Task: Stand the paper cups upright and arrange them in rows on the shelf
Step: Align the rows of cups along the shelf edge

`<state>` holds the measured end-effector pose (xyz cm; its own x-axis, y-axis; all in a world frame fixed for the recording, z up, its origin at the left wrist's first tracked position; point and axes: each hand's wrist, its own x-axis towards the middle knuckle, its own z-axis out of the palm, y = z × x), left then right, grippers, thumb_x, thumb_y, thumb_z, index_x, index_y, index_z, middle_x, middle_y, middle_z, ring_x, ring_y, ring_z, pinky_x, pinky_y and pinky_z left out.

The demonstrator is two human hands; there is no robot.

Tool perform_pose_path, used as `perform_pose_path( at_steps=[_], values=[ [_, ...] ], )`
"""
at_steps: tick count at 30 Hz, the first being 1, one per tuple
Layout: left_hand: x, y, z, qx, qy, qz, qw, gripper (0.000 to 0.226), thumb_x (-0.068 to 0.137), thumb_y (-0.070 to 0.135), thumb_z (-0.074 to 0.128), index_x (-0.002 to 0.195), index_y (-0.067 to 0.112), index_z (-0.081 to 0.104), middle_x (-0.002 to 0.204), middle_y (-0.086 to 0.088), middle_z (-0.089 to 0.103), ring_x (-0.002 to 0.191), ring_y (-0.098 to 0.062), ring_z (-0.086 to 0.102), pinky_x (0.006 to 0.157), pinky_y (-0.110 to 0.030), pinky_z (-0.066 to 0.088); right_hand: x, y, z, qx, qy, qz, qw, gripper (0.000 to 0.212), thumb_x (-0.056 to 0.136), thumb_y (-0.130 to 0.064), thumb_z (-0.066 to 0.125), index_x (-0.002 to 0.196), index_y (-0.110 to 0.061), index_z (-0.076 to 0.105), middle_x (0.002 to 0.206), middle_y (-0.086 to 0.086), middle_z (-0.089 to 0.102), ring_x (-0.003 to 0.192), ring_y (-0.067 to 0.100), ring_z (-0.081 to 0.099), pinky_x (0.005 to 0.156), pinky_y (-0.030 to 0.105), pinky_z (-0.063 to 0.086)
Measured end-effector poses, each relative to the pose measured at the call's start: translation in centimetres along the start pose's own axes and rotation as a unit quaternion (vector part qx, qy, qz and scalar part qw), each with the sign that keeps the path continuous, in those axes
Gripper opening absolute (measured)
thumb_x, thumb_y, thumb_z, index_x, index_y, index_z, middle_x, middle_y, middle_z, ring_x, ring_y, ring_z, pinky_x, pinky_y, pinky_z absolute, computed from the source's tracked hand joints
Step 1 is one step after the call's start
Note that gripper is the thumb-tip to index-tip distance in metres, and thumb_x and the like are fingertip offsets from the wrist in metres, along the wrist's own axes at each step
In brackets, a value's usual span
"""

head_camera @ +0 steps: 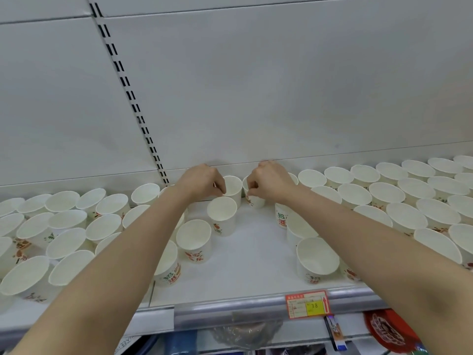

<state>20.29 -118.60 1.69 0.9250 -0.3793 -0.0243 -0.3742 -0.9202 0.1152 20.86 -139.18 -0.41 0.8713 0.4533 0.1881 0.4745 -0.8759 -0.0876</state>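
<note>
Many white paper cups with red and green print stand upright on a white shelf (245, 254). My left hand (202, 180) pinches the rim of a cup (234, 187) at the back wall. Close beside it, my right hand (268, 181) grips the rim of another back-row cup (253, 199). Just in front of the left-hand cup stands a single cup (222, 215). Both forearms reach in over the shelf and hide several cups beneath them.
Rows of cups fill the shelf to the right (386, 193), and a looser group stands to the left (66, 221). A bare strip of shelf runs down the middle. A price tag (307, 304) sits on the front rail. Packaged goods (245, 331) lie on the shelf below.
</note>
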Motion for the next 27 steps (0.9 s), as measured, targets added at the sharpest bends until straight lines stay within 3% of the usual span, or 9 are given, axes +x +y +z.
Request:
perform_pose_path(
  at_steps=[4,11,15,17,20,23,27],
  values=[
    [-0.2,-0.1,0.3,-0.009,0.009,-0.004,1.0,0.013,0.078,0.024,0.07,0.084,0.032,0.077,0.086,0.012,0.073,0.083,-0.014,0.063,0.072,-0.031,0.052,-0.7,1.0,-0.5,0.034,-0.026,-0.009,0.999,0.008,0.074,-0.022,0.069,0.067,-0.025,0.066,0.07,-0.005,0.063,0.083,0.016,0.05,0.064,0.027,0.033],
    [-1.8,-0.6,-0.2,-0.077,0.047,-0.019,0.996,0.012,0.081,0.023,0.073,0.091,0.029,0.077,0.095,0.012,0.072,0.079,-0.007,0.061,0.079,-0.028,0.051,-0.8,1.6,-0.5,0.015,-0.031,-0.03,0.999,0.019,0.079,-0.016,0.067,0.094,-0.027,0.07,0.091,-0.001,0.064,0.093,0.019,0.054,0.069,0.029,0.037],
    [-5.3,-1.0,-1.2,-0.076,0.09,-0.052,0.992,0.004,0.081,0.028,0.073,0.081,0.031,0.076,0.083,0.015,0.071,0.077,-0.008,0.062,0.076,-0.033,0.054,-1.4,-0.3,-1.0,0.07,0.061,-0.077,0.993,0.018,0.08,-0.017,0.066,0.096,-0.024,0.07,0.091,-0.006,0.068,0.092,0.018,0.053,0.073,0.036,0.045],
    [-7.8,-0.5,-1.8,-0.069,0.075,-0.067,0.993,0.006,0.077,0.034,0.076,0.075,0.03,0.073,0.074,0.014,0.069,0.074,-0.008,0.063,0.071,-0.032,0.054,-2.3,-1.7,-0.9,0.104,0.06,-0.122,0.985,0.016,0.078,-0.02,0.07,0.093,-0.024,0.071,0.089,-0.009,0.068,0.089,0.014,0.05,0.069,0.032,0.042],
    [-11.0,0.5,-1.9,-0.039,-0.009,-0.074,0.996,0.023,0.067,0.047,0.082,0.074,0.028,0.07,0.073,0.015,0.065,0.073,-0.004,0.06,0.065,-0.029,0.05,-3.1,-3.8,-0.1,0.094,0.031,-0.172,0.98,0.024,0.072,-0.028,0.077,0.095,-0.025,0.07,0.091,-0.007,0.066,0.09,0.013,0.046,0.066,0.028,0.034],
    [-12.3,0.8,-1.0,0.004,-0.085,-0.052,0.995,0.032,0.061,0.05,0.084,0.079,0.03,0.066,0.078,0.014,0.065,0.075,-0.004,0.059,0.066,-0.028,0.05,-3.5,-5.7,0.4,0.074,0.017,-0.192,0.978,0.027,0.069,-0.033,0.079,0.09,-0.02,0.07,0.087,-0.004,0.064,0.088,0.019,0.048,0.064,0.034,0.04],
    [-12.4,1.0,0.2,0.045,-0.053,-0.012,0.997,0.014,0.074,0.035,0.075,0.075,0.028,0.064,0.079,0.011,0.066,0.078,-0.011,0.058,0.064,-0.027,0.047,-4.3,-6.7,0.5,0.048,0.022,-0.178,0.983,0.015,0.074,-0.031,0.075,0.074,-0.018,0.068,0.074,-0.003,0.062,0.082,0.021,0.05,0.055,0.032,0.038]
  ],
)
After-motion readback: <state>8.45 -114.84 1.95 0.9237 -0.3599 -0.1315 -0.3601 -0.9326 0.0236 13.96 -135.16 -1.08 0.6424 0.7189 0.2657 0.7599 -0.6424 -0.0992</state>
